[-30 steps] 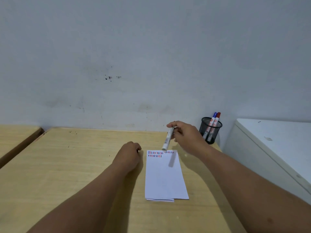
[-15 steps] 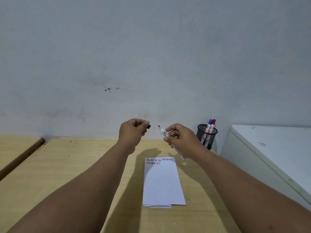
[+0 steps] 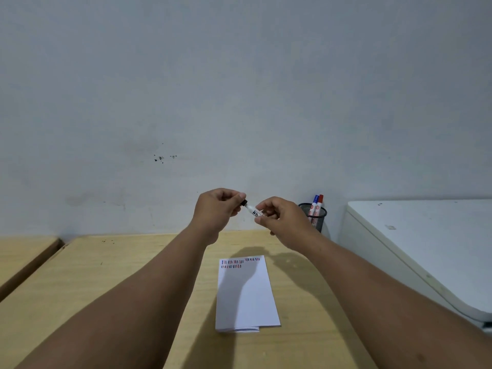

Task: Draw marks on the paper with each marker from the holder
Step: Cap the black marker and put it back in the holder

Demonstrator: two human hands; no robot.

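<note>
Hands meet in the air above the counter (image 3: 111, 283), close to the wall (image 3: 239, 89). The right hand (image 3: 282, 221) pinches a white marker (image 3: 253, 211) between thumb and fingers, its grip closed around the barrel; the marker slants up and to the left from that grip. A small black-and-white label sits on the barrel just beside the fingertips, with a character that may be a "B", too small to read surely. The left hand (image 3: 217, 207) has its grip closed on a black cap (image 3: 244, 202) at the marker's upper tip; whether the cap is seated on the tip or merely touching it cannot be told.

Below and slightly toward the person from both grips lies the folded white paper (image 3: 246, 296), flat on the counter, with short red, blue and dark strokes in rows along its far edge. To the right of the right hand's grip, against the wall, stands a black mesh holder (image 3: 316, 218) with a blue-capped marker (image 3: 314, 205) and a red-capped marker (image 3: 320, 203) upright in it, touching each other; their red printing is unreadable. Farther right sits a white cabinet (image 3: 426, 235).
</note>
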